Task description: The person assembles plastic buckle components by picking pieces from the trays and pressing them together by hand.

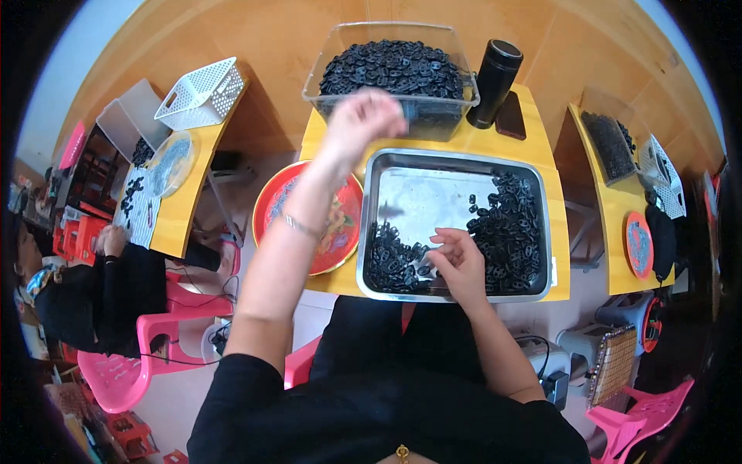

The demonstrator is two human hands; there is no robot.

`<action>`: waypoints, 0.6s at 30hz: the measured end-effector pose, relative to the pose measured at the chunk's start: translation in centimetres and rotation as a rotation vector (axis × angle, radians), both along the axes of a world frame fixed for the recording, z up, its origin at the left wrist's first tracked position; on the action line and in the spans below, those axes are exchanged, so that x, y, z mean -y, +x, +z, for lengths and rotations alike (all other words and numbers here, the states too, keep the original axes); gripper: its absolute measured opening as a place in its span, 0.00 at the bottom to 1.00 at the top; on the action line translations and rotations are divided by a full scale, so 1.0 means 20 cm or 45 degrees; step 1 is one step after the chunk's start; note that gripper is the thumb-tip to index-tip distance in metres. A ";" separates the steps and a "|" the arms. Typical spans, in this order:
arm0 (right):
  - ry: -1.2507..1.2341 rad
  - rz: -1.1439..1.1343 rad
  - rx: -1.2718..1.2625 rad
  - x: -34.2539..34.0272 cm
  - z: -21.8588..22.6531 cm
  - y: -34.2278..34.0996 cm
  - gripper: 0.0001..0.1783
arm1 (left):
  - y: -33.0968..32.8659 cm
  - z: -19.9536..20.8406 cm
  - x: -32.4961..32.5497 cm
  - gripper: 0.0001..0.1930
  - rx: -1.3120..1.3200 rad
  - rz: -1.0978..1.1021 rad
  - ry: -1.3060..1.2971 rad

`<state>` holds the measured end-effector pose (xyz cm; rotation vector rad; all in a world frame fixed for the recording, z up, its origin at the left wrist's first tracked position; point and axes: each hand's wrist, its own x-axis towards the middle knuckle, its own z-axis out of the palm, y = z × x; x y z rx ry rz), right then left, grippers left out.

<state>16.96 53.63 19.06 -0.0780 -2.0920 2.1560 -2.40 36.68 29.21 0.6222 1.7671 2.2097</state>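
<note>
My left hand is raised over the front rim of a clear plastic bin, its fingers curled and smeared by motion; whether they hold anything does not show. The bin is heaped with small black plastic pieces, oval with holes. My right hand is above the near part of a metal tray, thumb and fingers drawn together near a small pale bit that I cannot make out. Loose black pieces lie in the tray, piled at its right and near left. Beneath my left forearm is a red round dish holding small greyish pieces.
A black thermos and a dark phone-like slab stand right of the bin on the yellow table. At the left table sits another person, near a white basket. A pink chair is at right.
</note>
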 end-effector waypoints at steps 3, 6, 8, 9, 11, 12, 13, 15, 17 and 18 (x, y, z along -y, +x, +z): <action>0.177 0.039 0.066 -0.02 -0.01 -0.01 0.13 | -0.13 0.17 0.06 0.22 -0.469 0.298 -0.354; 0.175 0.036 0.115 -0.02 0.01 -0.02 0.10 | -0.06 0.13 0.14 0.20 -0.859 0.504 -0.501; 0.180 -0.025 0.046 -0.01 -0.01 -0.03 0.08 | 0.04 0.08 0.22 0.14 -0.730 0.316 -0.593; 0.185 -0.034 0.017 -0.01 -0.02 -0.03 0.08 | 0.09 0.03 0.26 0.10 -0.710 0.310 -0.730; 0.172 -0.035 -0.013 0.00 -0.02 -0.03 0.06 | 0.19 -0.07 0.35 0.09 -0.775 0.258 -1.017; 0.171 -0.027 -0.003 0.00 -0.03 -0.03 0.06 | 0.22 -0.13 0.38 0.09 -0.669 0.174 -1.160; 0.168 -0.042 0.001 0.00 -0.03 -0.03 0.06 | 0.25 -0.19 0.41 0.09 -0.841 0.114 -1.229; 0.148 -0.041 0.017 0.00 -0.02 -0.02 0.06 | 0.31 -0.28 0.48 0.09 -1.012 0.063 -1.308; 0.117 -0.028 0.037 0.00 -0.02 -0.01 0.05 | 0.37 -0.36 0.51 0.08 -0.891 -0.101 -1.305; 0.088 -0.021 0.057 0.00 -0.02 -0.01 0.05 | 0.39 -0.39 0.52 0.08 -0.889 -0.100 -1.306</action>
